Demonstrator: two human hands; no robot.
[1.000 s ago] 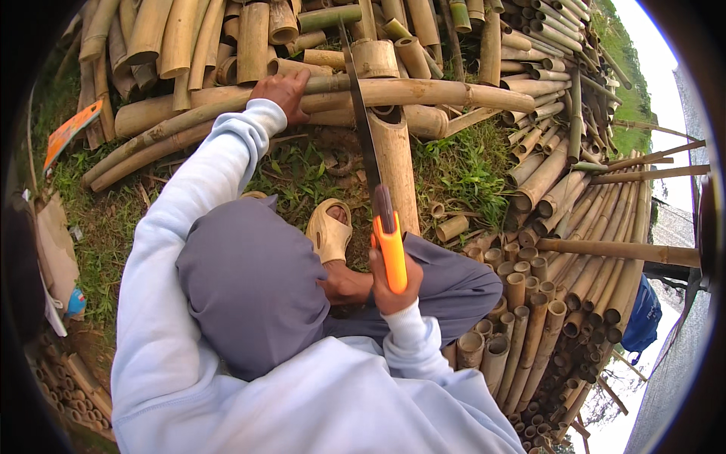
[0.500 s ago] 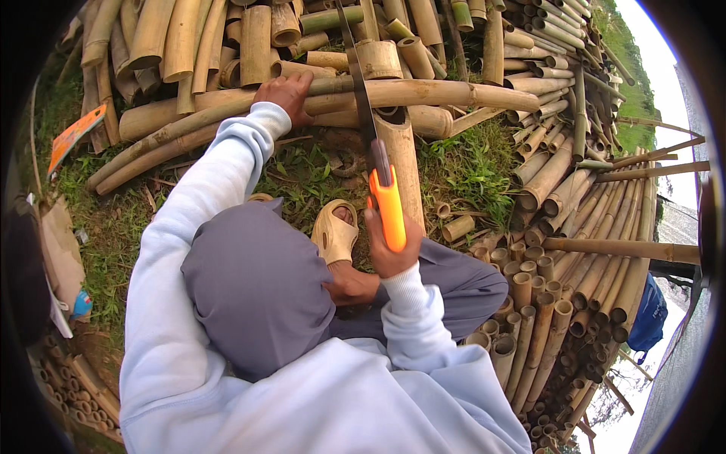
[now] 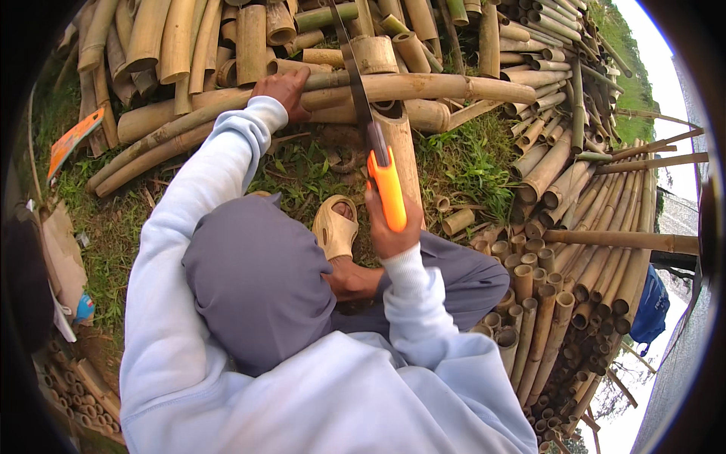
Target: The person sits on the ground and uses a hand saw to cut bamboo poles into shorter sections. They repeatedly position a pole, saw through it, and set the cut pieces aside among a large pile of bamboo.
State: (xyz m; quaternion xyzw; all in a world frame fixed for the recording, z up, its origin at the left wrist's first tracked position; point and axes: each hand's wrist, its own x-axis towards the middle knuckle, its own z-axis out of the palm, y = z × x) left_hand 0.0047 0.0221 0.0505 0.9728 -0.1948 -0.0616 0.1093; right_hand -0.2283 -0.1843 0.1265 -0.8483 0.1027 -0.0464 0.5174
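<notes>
My right hand (image 3: 395,231) is wrapped round the orange handle of a handsaw (image 3: 388,185). The saw's long dark blade runs away from me and lies across a bamboo pole (image 3: 446,88), right of my left hand. My left hand (image 3: 284,92) is closed over the pole, fingers on its far side. A second long bamboo pole (image 3: 155,155) lies alongside it on the near left. Under the blade, an upright-leaning thick bamboo piece (image 3: 401,151) stretches toward my right hand. How deep the blade sits in the pole I cannot tell.
Short cut bamboo tubes (image 3: 252,45) are heaped at the far side. Stacked bamboo (image 3: 544,333) fills the right. My sandalled foot (image 3: 335,227) rests on the grass beneath the saw. An orange-bladed object (image 3: 76,142) stands far left; a blue bag (image 3: 649,310) hangs far right.
My right hand and the saw have moved forward, away from me, with the blade sliding across the pole. My left hand keeps its grip almost in place.
</notes>
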